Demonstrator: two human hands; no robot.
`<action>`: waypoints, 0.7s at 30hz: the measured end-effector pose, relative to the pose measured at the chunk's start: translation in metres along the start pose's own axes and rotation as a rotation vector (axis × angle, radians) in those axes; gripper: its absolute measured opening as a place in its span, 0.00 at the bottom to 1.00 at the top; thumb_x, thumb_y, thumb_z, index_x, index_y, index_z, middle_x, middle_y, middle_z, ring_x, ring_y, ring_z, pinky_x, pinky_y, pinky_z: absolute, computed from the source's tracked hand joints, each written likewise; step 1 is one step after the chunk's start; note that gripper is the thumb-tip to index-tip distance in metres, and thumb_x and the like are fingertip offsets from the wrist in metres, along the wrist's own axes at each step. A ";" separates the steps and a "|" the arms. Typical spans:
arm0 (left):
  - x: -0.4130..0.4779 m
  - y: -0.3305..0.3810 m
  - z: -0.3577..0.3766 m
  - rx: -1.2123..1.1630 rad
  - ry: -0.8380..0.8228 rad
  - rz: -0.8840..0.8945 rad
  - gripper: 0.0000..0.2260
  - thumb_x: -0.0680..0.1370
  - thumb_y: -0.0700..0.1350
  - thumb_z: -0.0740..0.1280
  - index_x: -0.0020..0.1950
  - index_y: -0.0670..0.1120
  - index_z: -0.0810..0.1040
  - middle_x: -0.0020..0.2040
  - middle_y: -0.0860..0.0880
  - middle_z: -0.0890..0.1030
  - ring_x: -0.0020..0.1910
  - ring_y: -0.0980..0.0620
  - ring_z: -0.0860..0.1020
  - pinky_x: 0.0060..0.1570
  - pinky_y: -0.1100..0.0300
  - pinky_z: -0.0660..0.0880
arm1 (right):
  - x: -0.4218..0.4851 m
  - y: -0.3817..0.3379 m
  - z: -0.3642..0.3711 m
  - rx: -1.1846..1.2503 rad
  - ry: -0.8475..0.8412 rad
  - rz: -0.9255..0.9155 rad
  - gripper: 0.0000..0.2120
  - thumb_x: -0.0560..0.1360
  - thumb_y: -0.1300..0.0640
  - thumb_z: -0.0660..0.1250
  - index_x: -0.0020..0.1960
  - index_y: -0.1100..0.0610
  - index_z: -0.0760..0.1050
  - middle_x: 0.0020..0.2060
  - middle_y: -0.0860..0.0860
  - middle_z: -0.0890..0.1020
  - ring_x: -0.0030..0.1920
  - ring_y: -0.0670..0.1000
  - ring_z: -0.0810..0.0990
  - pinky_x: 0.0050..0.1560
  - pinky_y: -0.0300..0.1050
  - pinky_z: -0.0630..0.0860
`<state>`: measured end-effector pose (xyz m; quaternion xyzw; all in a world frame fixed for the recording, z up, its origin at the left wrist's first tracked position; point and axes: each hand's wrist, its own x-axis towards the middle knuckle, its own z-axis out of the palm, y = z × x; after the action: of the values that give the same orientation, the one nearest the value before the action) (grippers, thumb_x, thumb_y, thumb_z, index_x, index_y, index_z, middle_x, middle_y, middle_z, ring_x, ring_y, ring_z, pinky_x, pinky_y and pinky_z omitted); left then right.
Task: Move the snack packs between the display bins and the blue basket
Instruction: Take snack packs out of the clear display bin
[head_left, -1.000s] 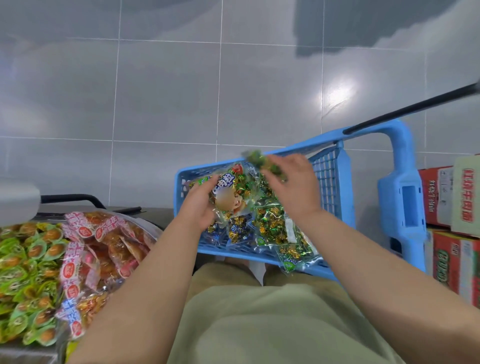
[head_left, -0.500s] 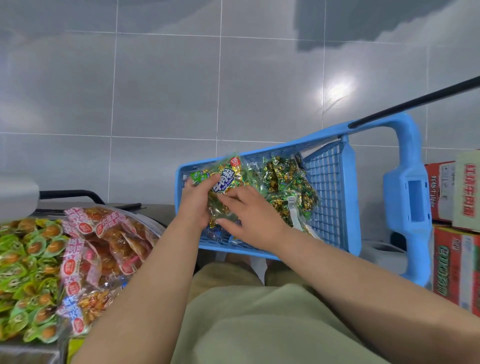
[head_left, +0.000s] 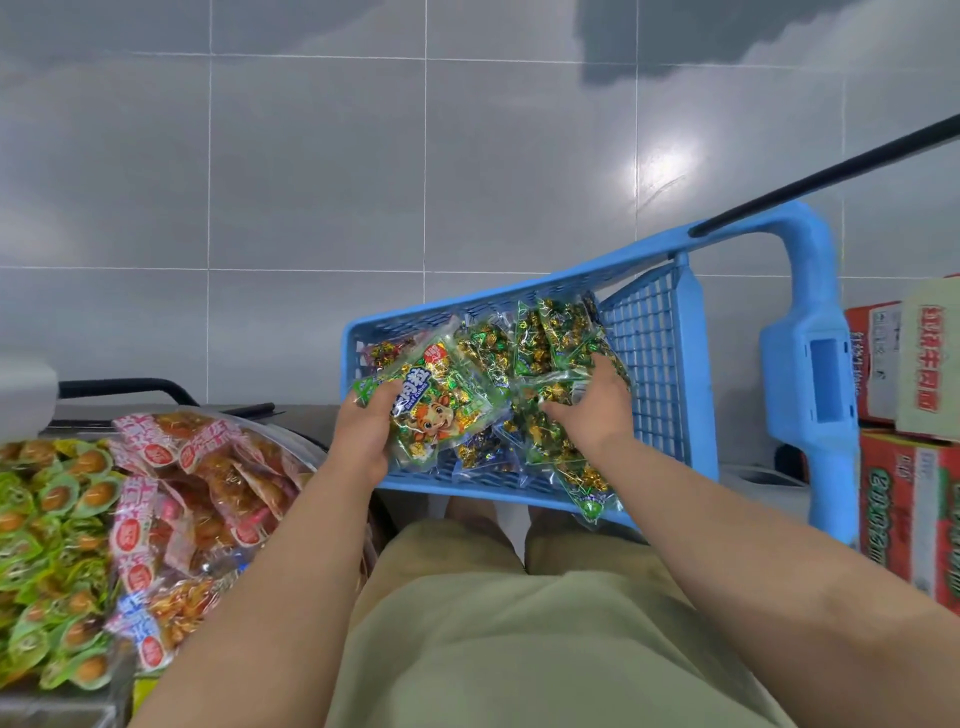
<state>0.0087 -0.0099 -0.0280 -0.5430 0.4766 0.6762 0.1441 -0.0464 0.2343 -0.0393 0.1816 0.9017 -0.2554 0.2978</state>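
**Left hand** (head_left: 363, 431): at the basket's near-left corner, fingers and thumb curled round the left edge of the cartoon pack (head_left: 441, 410), a clear bag with green trim full of gold-wrapped sweets. The pack is held tilted, just above the basket floor.

**Right hand** (head_left: 592, 410): inside the basket, right of centre, palm down. Fingers and thumb are curled into the pile (head_left: 540, 332), pinching the green bags on top.

**Pile**: clear, green-trimmed bags of the same kind, overlapping and filling the basket's middle and far-right part.

**Stray pack** (head_left: 587, 499): one bag lying over the basket's near rim, below the right wrist.

**Basket** (head_left: 649, 364): blue plastic with lattice walls, tipped toward the person above the knees. Its blue handle (head_left: 810, 364) rises on the right.

**Bar** (head_left: 831, 171): black, slanting away from the handle's top.

**Red packs** (head_left: 182, 493): heaped left of the basket.

**Green packs** (head_left: 41, 545): heaped further left, touching the red ones.

**Cartons** (head_left: 909, 467): red and white, stacked right of the handle.

**Floor** (head_left: 311, 182): grey tile beyond the basket.
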 end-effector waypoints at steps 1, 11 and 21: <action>0.000 -0.001 -0.001 0.009 0.003 0.002 0.07 0.77 0.43 0.68 0.54 0.46 0.76 0.44 0.45 0.84 0.39 0.48 0.84 0.38 0.52 0.81 | -0.003 -0.001 -0.003 0.052 0.019 -0.013 0.45 0.66 0.51 0.77 0.74 0.57 0.56 0.69 0.57 0.70 0.68 0.57 0.68 0.66 0.52 0.68; -0.024 -0.002 -0.002 0.094 -0.048 0.075 0.05 0.77 0.42 0.68 0.51 0.48 0.76 0.47 0.44 0.84 0.45 0.46 0.83 0.47 0.49 0.79 | -0.041 -0.015 -0.048 0.608 -0.044 0.014 0.38 0.65 0.49 0.77 0.68 0.44 0.59 0.67 0.52 0.66 0.66 0.54 0.66 0.58 0.46 0.64; -0.100 -0.015 -0.021 -0.032 0.091 0.237 0.05 0.76 0.44 0.69 0.49 0.50 0.74 0.47 0.44 0.83 0.45 0.45 0.83 0.43 0.48 0.81 | -0.075 -0.039 -0.057 0.602 -0.479 -0.154 0.26 0.65 0.53 0.77 0.59 0.46 0.69 0.57 0.56 0.76 0.49 0.53 0.77 0.44 0.47 0.74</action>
<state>0.0693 0.0129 0.0530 -0.5156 0.5324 0.6706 0.0327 -0.0337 0.2223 0.0615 0.1281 0.7023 -0.5653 0.4133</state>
